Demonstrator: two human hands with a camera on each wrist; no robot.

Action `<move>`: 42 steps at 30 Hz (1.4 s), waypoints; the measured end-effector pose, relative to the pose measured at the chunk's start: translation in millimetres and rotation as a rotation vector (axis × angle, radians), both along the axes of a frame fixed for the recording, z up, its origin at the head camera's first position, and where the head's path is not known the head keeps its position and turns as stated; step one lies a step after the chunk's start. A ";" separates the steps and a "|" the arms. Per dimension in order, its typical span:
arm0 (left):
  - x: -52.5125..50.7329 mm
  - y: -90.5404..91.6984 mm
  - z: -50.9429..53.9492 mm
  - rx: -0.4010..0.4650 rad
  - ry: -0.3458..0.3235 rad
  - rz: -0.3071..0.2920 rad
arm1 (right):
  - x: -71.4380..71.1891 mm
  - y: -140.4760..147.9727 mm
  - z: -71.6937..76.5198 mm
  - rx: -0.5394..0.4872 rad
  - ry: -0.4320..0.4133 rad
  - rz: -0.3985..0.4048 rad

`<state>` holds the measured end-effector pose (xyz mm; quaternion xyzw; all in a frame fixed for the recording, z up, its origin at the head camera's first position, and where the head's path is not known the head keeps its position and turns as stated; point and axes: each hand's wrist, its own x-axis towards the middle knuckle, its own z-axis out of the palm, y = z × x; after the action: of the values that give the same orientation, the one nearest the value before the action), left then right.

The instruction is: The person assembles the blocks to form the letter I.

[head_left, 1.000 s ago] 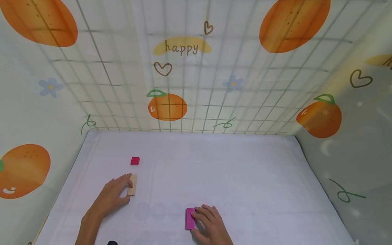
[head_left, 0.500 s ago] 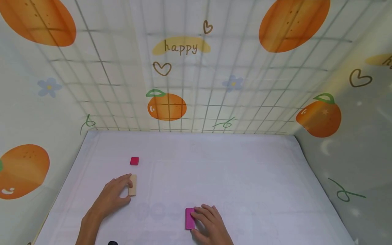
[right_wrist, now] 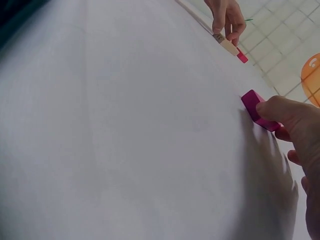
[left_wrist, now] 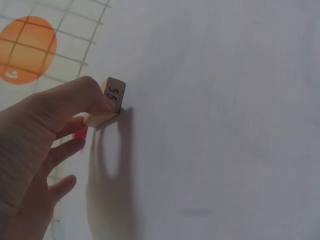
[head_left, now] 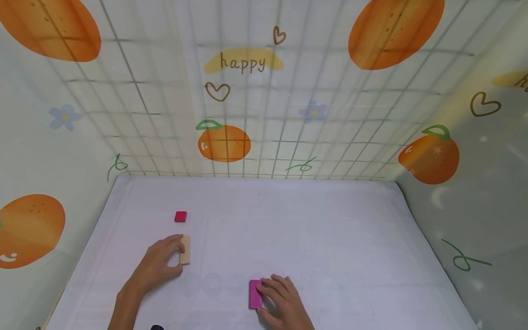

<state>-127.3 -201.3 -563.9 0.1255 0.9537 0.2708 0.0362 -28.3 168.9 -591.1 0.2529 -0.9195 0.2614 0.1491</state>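
Observation:
On the left of the white surface, my left hand (head_left: 158, 262) pinches a plain wooden block (head_left: 185, 250) by its two ends, between thumb and fingers. Dark printed characters show on the end of this wooden block (left_wrist: 113, 93) in the left wrist view. Near the front middle, my right hand (head_left: 284, 300) holds a magenta block (head_left: 255, 294) between thumb and fingers. The right wrist view shows my thumb against one end of the magenta block (right_wrist: 257, 110). Just beyond the left hand lies a small red block (head_left: 180, 217), touched by neither hand.
A white cloth (head_left: 321, 238) covers the work surface. Patterned curtains with printed oranges (head_left: 224, 143) and a grid stand around its back and sides. A small black object (head_left: 156, 327) is partly in view at the front edge.
My left hand has shifted slightly to the right, carrying the wooden block with it. The right hand and the magenta block have stayed in place, as has the red block.

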 end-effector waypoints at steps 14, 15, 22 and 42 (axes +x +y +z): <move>-1.0 27.5 1.6 0.016 0.012 -0.030 | 3.3 -2.9 4.0 0.007 -0.094 -0.031; -1.1 29.8 1.7 0.022 0.014 -0.038 | 3.4 -3.1 4.1 0.005 -0.099 -0.033; -2.1 44.2 -0.1 0.039 0.030 -0.078 | 3.9 -3.9 6.1 0.007 -0.120 -0.027; -5.9 93.6 4.1 0.052 0.053 -0.197 | 4.3 -3.5 10.3 0.014 -0.208 -0.045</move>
<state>-133.2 -107.7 -559.8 0.2265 0.9301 0.2870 0.0343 -24.0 165.5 -580.9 0.2049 -0.9372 0.2764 0.0567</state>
